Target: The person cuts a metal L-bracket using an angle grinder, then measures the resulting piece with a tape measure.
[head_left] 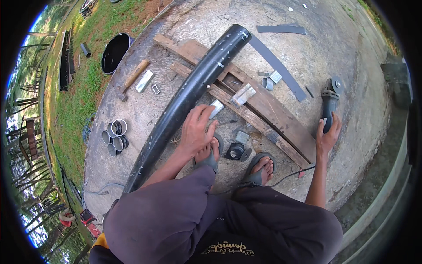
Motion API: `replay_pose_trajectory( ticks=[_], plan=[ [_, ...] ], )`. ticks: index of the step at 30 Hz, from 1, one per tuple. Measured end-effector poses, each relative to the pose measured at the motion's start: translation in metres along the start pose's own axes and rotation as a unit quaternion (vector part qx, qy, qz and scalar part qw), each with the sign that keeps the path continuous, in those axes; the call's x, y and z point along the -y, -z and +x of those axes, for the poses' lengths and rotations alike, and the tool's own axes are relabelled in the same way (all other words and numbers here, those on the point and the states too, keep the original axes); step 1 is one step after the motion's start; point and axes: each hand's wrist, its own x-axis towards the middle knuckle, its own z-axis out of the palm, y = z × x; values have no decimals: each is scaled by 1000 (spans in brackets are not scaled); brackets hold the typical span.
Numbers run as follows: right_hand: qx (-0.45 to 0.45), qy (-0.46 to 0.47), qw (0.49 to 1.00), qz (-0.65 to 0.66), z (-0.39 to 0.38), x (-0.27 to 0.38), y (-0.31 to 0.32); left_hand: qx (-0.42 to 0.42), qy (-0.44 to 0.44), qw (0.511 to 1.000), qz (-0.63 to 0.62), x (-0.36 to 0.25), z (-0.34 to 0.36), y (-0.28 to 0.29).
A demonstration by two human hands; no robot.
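Note:
My right hand (326,134) is wrapped round the rear of the body of an angle grinder (329,104), which lies on the concrete at the right with its disc facing away from me. My left hand (196,132) is beside a long black pipe (193,90), its fingers and thumb apart. Just beyond its fingertips is a short piece of metal tube (215,108); whether they touch it cannot be made out. The pipe runs diagonally across wooden planks (272,108). Another cut metal tube piece (242,95) rests on the planks.
Left of the pipe lie a hammer (134,79), a metal tube piece (144,81) and several cut pipe rings (118,127). Flat dark strips (281,66) lie at the far right. Between my feet sits a dark round tool part (236,151). A power cord (292,174) crosses the concrete.

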Motion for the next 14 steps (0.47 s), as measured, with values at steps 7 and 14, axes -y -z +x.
replay_pose_trajectory(
  ticks=[7, 14],
  plan=[
    [46, 101, 985, 133, -15, 100, 10, 49, 80, 992, 80, 18, -4, -47],
    [211, 212, 919, 255, -40, 161, -1, 60, 78, 992, 81, 40, -4, -62]
  ],
)
